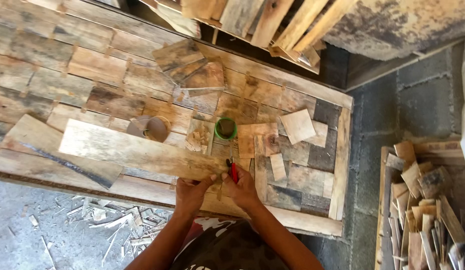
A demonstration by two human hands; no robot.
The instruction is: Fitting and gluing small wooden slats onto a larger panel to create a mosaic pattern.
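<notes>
Both hands at near end of long plank (137,152) lying on workbench (292,100): left hand (192,192) grips plank end, right hand (241,187) clamped on red-handled tool (233,170) (tip hidden). Risk: tool slips toward left fingers; far end unsupported, plank may pivot.

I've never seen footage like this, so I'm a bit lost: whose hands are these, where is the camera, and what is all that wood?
There is no machine here. A person wears a camera on the head, so the one picture looks down at their own hands. The left hand grips the end of a long weathered plank. The right hand holds a red-handled tool against it; which tool is hard to tell. Both rest on a workbench patched from wood pieces, with a green-rimmed pot and loose offcuts. More scraps are stacked at right.
</notes>
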